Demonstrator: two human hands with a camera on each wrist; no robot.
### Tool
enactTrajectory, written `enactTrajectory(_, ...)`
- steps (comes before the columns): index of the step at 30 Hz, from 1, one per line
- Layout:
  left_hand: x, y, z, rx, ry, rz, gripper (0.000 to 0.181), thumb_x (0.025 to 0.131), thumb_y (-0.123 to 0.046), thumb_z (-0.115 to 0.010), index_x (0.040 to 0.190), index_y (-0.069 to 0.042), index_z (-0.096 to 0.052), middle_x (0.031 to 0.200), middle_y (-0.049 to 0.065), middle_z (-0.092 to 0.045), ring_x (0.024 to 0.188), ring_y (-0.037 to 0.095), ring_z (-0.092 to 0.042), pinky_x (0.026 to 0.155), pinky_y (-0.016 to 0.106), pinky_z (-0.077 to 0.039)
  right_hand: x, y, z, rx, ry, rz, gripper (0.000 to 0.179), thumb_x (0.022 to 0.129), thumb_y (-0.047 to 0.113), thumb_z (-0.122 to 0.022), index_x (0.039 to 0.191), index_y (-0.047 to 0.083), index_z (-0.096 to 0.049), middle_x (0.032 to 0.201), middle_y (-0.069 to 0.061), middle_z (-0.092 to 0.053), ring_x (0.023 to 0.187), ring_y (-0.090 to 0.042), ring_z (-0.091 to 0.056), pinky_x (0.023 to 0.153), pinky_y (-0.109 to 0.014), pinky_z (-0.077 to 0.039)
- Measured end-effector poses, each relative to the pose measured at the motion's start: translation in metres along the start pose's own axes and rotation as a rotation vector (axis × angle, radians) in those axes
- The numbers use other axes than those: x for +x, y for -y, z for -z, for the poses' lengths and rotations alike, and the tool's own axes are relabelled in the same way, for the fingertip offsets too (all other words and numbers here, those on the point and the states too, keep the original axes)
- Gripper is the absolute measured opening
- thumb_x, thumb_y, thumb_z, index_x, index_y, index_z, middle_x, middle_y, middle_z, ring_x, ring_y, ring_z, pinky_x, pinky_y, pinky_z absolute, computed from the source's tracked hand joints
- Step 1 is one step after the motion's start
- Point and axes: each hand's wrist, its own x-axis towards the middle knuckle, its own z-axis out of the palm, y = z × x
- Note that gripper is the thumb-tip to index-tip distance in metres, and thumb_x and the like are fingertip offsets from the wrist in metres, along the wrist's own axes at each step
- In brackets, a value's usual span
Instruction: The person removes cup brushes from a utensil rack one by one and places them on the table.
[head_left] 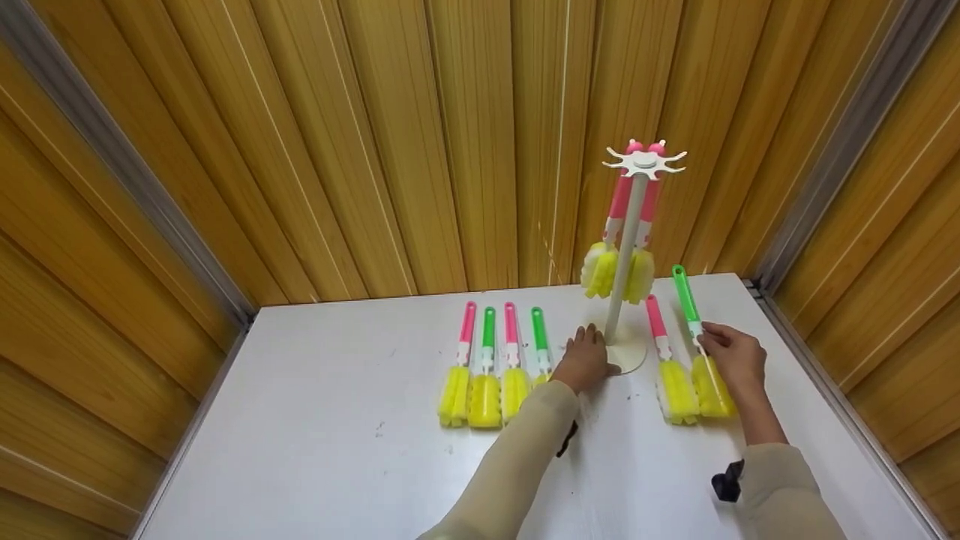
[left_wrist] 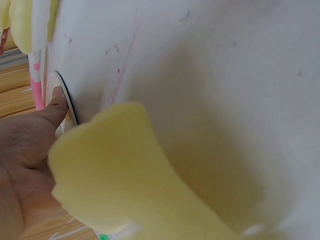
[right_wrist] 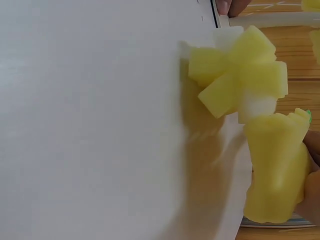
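A white stand [head_left: 626,262] with a hooked top has two pink-handled sponge brushes [head_left: 619,199] hanging at its far side. My left hand [head_left: 585,360] rests against its round base [head_left: 630,358], fingers extended; the thumb [left_wrist: 59,102] lies on the base in the left wrist view. At the right, my right hand [head_left: 739,360] pinches a green-handled sponge brush [head_left: 684,296] near the white collar. Its yellow sponge head [right_wrist: 277,170] shows close up in the right wrist view. Just left of it lies a pink-handled sponge brush [head_left: 679,394].
Left of the stand lies a row of several sponge brushes [head_left: 484,397], pink and green handles alternating; my left forearm partly covers the rightmost. The white table [head_left: 322,420] backs onto a wood-patterned wall [head_left: 390,150], with side walls left and right.
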Motion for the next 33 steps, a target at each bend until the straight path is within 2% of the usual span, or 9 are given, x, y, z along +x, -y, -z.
enactTrajectory(6,-0.001,0.000,0.002,0.023,-0.012,-0.011,0.080,0.097,-0.052,-0.060,0.160,-0.013,-0.030,0.168,0.000,-0.024,0.155,0.018,-0.019,0.124,0.034,-0.022,0.001,-0.002,0.006,0.010,-0.032,0.021,0.043,0.104,0.023,-0.060,0.140,0.001,-0.059,0.129,-0.023,-0.066,0.080,0.013,-0.058,0.071,-0.007,-0.051)
enactTrajectory(10,0.000,0.000,0.003,0.022,-0.012,-0.011,0.080,0.097,-0.052,-0.060,0.160,-0.013,-0.030,0.168,0.000,-0.024,0.155,0.019,-0.019,0.124,0.034,-0.022,0.002,-0.003,0.009,-0.008,-0.017,0.007,0.042,0.104,0.022,-0.060,0.140,-0.001,-0.059,0.128,-0.023,-0.066,0.080,0.010,-0.059,0.069,-0.008,-0.050)
enactTrajectory(15,0.003,0.000,0.001,0.015,0.007,0.002,0.081,0.098,-0.052,-0.059,0.161,-0.014,-0.027,0.168,-0.001,-0.021,0.156,0.017,-0.016,0.124,0.033,-0.019,0.001,-0.003,0.006,-0.035,0.029,-0.042,0.043,0.105,0.021,-0.058,0.141,-0.001,-0.058,0.130,-0.023,-0.065,0.086,0.002,-0.061,0.069,-0.007,-0.049)
enactTrajectory(24,0.006,0.002,-0.001,-0.010,0.008,0.013,0.081,0.097,-0.053,-0.059,0.161,-0.015,-0.028,0.169,-0.002,-0.021,0.156,0.017,-0.016,0.124,0.033,-0.019,0.004,-0.006,-0.012,-0.053,0.025,-0.052,0.041,0.104,0.018,-0.058,0.138,-0.005,-0.059,0.129,-0.026,-0.065,0.102,-0.023,-0.066,0.068,-0.010,-0.049)
enactTrajectory(29,0.007,0.002,-0.002,-0.041,0.015,0.029,0.081,0.096,-0.052,-0.060,0.162,-0.017,-0.027,0.169,-0.004,-0.018,0.156,0.015,-0.014,0.124,0.032,-0.017,0.005,-0.012,-0.020,-0.072,0.029,-0.083,0.041,0.103,0.016,-0.058,0.137,-0.007,-0.058,0.128,-0.029,-0.064,0.106,-0.030,-0.065,0.071,-0.017,-0.050)
enactTrajectory(33,0.006,0.001,-0.004,-0.009,0.000,0.024,0.082,0.096,-0.053,-0.060,0.161,-0.016,-0.028,0.169,-0.003,-0.020,0.156,0.016,-0.015,0.124,0.032,-0.018,0.006,-0.015,-0.026,-0.071,0.044,-0.105,0.040,0.103,0.014,-0.057,0.136,-0.009,-0.058,0.128,-0.030,-0.063,0.107,-0.032,-0.064,0.073,-0.021,-0.052)
